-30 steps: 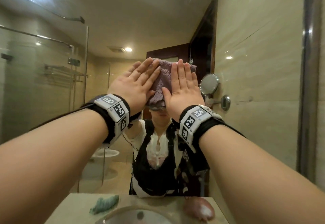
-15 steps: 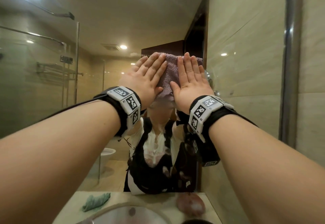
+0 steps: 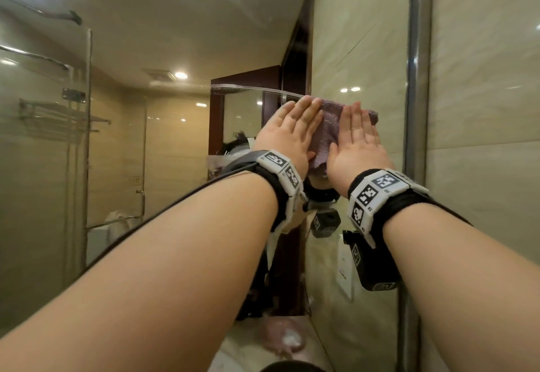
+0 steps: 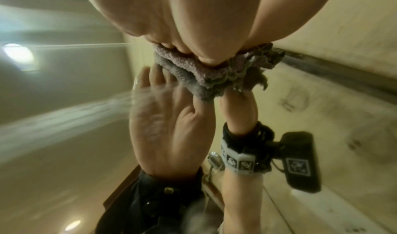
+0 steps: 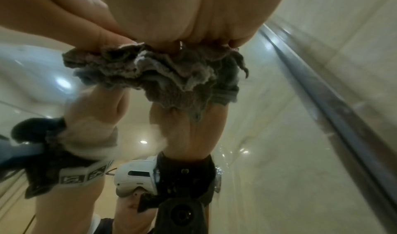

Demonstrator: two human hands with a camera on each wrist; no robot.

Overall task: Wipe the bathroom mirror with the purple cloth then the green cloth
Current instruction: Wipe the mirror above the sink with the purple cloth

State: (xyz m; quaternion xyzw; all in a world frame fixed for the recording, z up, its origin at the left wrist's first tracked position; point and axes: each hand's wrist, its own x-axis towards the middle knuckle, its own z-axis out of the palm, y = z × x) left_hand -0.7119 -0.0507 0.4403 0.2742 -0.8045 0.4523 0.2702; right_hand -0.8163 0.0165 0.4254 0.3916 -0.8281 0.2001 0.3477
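1. The purple terry cloth (image 3: pixel 330 135) lay folded flat against the large wall-mounted bathroom mirror (image 3: pixel 163 225), near the mirror's right edge and high on the glass.
2. The left hand (image 3: pixel 287 135) pressed on the cloth's left part, fingers straight and together, palm toward the glass. Nothing was gripped; the hand was flat and extended.
3. The right hand (image 3: pixel 358 145) pressed on the cloth's right part in the same manner, fingers straight, thumb lying beside the cloth's lower portion. It likewise gripped nothing.
4. The two hands sat just beside each other, with a strip of cloth showing between them and a ruffled hem hanging below the palms.
5. In the left wrist view, the fingertips (image 4: pixel 206 57) bore on the cloth (image 4: pixel 206 78), whose reflection met it at the glass.
6. In the right wrist view, the bunched cloth edge (image 5: pixel 163 71) sat under the fingers.
7. A metal frame strip (image 3: pixel 416 79) ran vertically along the mirror's right edge, with beige wall tile (image 3: pixel 485 108) beyond it.
8. A pink object (image 3: pixel 282 338) lay on the counter at the mirror's lower edge; its nature could not be determined.
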